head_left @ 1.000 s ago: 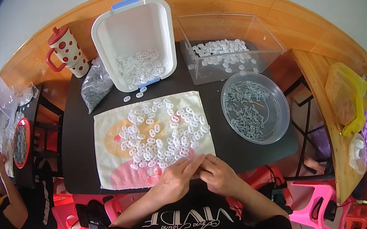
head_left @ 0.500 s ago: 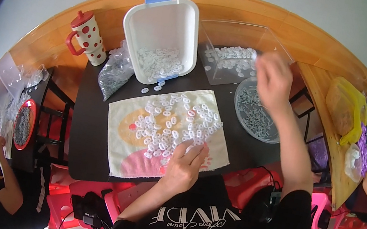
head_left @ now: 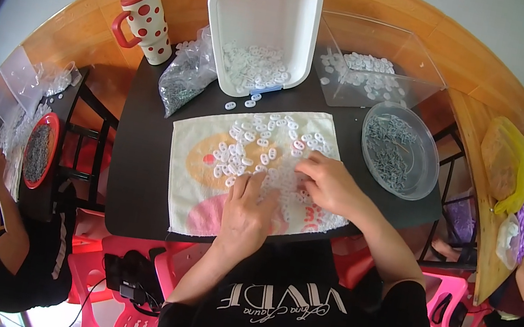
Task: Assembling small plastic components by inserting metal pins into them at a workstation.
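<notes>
Pieces of white oval plastic (head_left: 230, 154) lie on the rectangular cream cloth (head_left: 183, 195) around left hand (head_left: 244, 215) and right hand (head_left: 327, 183), whose grips we cannot tell. Brisk sweeping could spill some over its edge.

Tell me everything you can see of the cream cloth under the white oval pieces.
The cream rectangular fabric cloth with orange, pink and red patches looks like soft towelling. It lies spread on the dark table, near the edge closest to the person. Small white oval plastic-looking pieces rest on it, leaving its left margin bare. The left hand and right hand are over it; whether either touches the fabric is unclear.
</notes>
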`<state>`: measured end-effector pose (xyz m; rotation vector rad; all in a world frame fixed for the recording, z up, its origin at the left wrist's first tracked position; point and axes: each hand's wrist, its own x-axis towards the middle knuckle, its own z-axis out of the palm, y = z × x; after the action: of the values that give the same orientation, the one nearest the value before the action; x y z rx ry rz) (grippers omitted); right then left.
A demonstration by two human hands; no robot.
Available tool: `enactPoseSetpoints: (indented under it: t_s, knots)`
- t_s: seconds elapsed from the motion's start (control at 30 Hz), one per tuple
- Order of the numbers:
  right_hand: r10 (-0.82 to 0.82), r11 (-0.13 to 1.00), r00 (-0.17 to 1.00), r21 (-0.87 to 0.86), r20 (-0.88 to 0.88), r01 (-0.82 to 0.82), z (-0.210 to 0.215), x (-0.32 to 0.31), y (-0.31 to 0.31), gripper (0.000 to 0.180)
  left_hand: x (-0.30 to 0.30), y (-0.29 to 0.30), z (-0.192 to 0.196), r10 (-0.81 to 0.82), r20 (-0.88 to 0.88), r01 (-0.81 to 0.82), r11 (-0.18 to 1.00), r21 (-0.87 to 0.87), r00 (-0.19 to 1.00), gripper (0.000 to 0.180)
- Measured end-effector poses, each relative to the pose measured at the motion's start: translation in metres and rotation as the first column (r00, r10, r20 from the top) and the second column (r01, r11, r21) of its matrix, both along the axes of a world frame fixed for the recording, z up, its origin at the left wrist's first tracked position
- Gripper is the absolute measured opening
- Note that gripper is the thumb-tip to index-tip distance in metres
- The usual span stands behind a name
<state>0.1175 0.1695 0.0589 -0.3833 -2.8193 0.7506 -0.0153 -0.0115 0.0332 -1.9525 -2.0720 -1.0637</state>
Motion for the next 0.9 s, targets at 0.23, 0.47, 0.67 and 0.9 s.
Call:
enactPoseSetpoints:
  t_s: [0.23,0.47,0.67,0.9]
  knots:
    - [-0.146,0.977,0.940,-0.196,-0.309,0.087,0.001,0.001,0.009,0.024,-0.003,0.001,-0.005,0.098,0.072,-0.102,0.994,0.047,0.993,0.036]
    - [0.152,0.988,0.985,0.012,-0.087,-0.151,0.002,0.028,-0.027,0.012,-0.014,-0.018,-0.001,0.256,0.067,-0.260,0.963,0.070,0.964,0.029]
    - [-0.008,0.984,0.998,0.174,-0.069,0.020,0.006,0.008,-0.020,0.020,-0.017,-0.028,-0.007,0.234,0.113,-0.239,0.970,0.041,0.966,0.027]
    - [0.261,0.951,0.948,0.218,-0.182,-0.220,0.002,-0.042,-0.024,0.021,-0.010,-0.023,-0.010,0.173,0.142,-0.182,0.982,0.053,0.975,0.019]
